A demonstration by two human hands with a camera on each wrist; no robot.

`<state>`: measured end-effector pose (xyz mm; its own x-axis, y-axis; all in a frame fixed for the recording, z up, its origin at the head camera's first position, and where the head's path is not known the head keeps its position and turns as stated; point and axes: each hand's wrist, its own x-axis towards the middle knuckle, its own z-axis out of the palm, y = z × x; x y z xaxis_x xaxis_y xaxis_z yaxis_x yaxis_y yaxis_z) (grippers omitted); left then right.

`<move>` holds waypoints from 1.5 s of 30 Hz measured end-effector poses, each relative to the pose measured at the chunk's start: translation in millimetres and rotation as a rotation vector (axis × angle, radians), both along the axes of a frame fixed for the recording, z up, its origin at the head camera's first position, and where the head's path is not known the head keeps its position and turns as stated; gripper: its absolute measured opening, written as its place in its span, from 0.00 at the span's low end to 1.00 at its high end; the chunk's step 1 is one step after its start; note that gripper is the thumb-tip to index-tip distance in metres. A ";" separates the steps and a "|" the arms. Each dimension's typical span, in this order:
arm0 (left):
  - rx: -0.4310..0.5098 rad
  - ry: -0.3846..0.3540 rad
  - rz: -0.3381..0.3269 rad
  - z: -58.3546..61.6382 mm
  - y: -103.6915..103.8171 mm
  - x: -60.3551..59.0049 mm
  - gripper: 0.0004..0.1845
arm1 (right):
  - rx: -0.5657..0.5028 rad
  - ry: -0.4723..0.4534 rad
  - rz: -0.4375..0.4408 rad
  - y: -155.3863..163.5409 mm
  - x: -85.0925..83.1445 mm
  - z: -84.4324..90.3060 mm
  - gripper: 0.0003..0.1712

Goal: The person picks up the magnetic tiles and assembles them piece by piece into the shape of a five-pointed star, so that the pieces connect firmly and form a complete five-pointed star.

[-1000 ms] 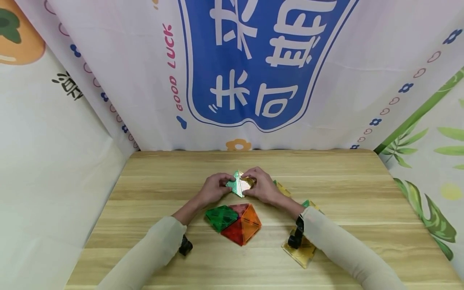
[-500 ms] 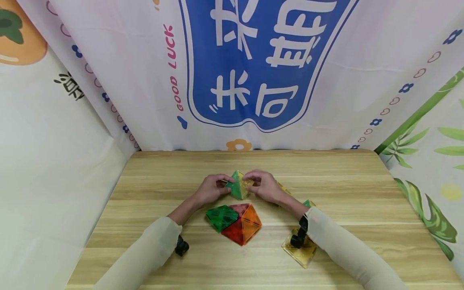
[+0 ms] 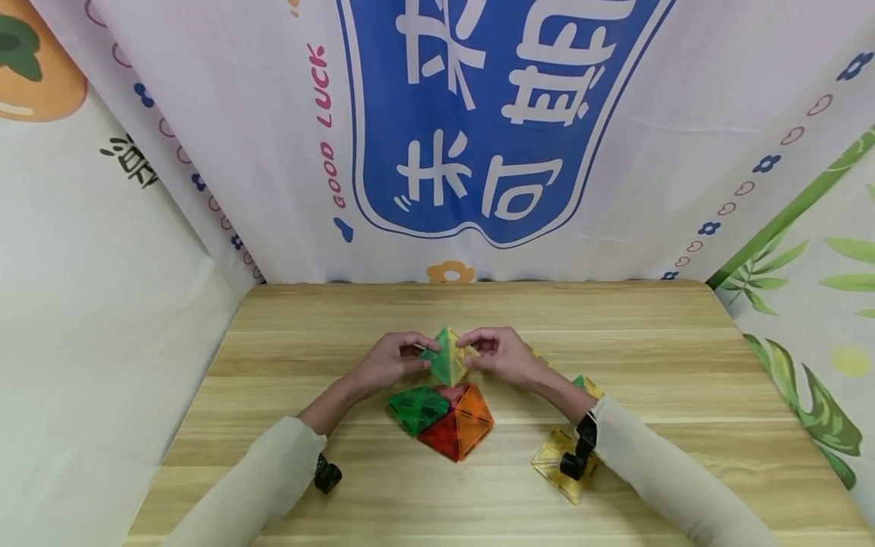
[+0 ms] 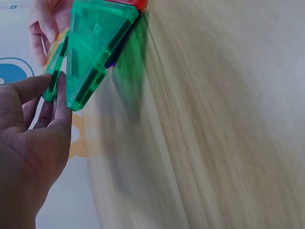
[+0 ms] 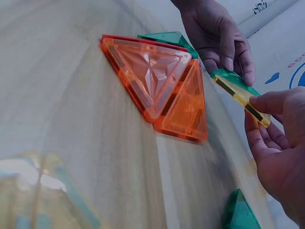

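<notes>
Above the middle of the wooden table [image 3: 287,357], my left hand [image 3: 386,363] and my right hand [image 3: 502,357] pinch a little green and yellow tile shape [image 3: 447,357] between their fingertips, one hand on each side. Just below it lies a flat bunch of green, red and orange tiles [image 3: 444,418].

place: makeshift recording booth, not a lived-in room | evidence: printed cloth backdrops [image 3: 478,129] with cartoon lettering, flowers and leaves hang on three sides | wooden tabletop [image 3: 656,357] | content: translucent magnetic toy tiles [image 3: 444,418]
</notes>
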<state>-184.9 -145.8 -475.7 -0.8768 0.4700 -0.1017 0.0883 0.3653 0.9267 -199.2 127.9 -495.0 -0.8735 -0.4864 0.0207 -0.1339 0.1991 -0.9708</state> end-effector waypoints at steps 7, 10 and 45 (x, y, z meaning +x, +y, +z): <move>0.017 -0.028 -0.032 2.9 -2.1 5.8 0.13 | -0.005 -0.010 0.036 4.1 6.3 -2.8 0.18; 0.027 -0.049 -0.035 0.8 -2.2 7.2 0.12 | -0.033 -0.025 0.061 5.2 8.0 -5.9 0.19; 0.059 0.050 -0.142 -11.9 -0.1 7.2 0.12 | 0.250 0.396 0.074 4.1 45.5 -2.8 0.20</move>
